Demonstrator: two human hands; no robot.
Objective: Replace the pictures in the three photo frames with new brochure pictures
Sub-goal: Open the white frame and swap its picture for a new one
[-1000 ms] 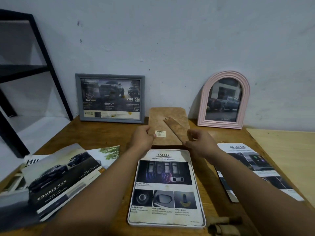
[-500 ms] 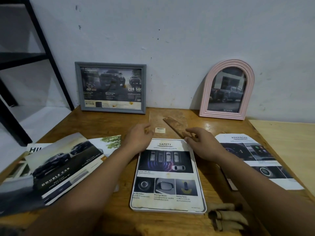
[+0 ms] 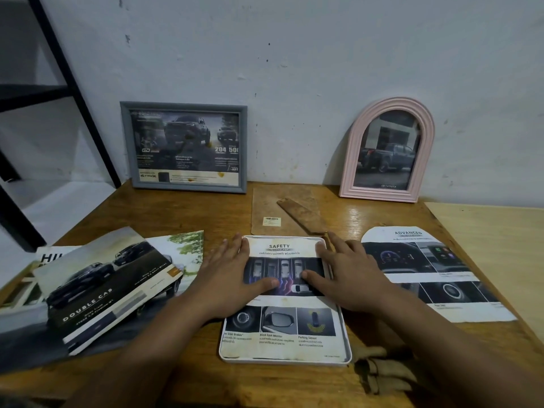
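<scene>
While both hands lie flat, I see the left hand (image 3: 232, 278) and the right hand (image 3: 347, 278) pressing with straight fingers on the SAFETY brochure picture (image 3: 284, 301), which sits inside the white frame (image 3: 282, 361) lying face-down on the counter (image 3: 182, 213); neither grip closes on anything, thumbs almost meeting over the printed cars. The white frame's shallow rim surrounds the sheet on all sides. Just beyond it lies the brown backing board (image 3: 266, 206) with its stand flap (image 3: 303, 214) angled across it and a small barcode sticker. Against the wall, the grey frame (image 3: 184, 188) holds a dark truck picture, and the pink arched frame (image 3: 353, 160) holds another truck picture. An ADVANCED brochure cutout (image 3: 435, 275) lies to the right, loose brochures (image 3: 97, 287) to the left, and a tan cloth (image 3: 379, 375) near the front edge.
</scene>
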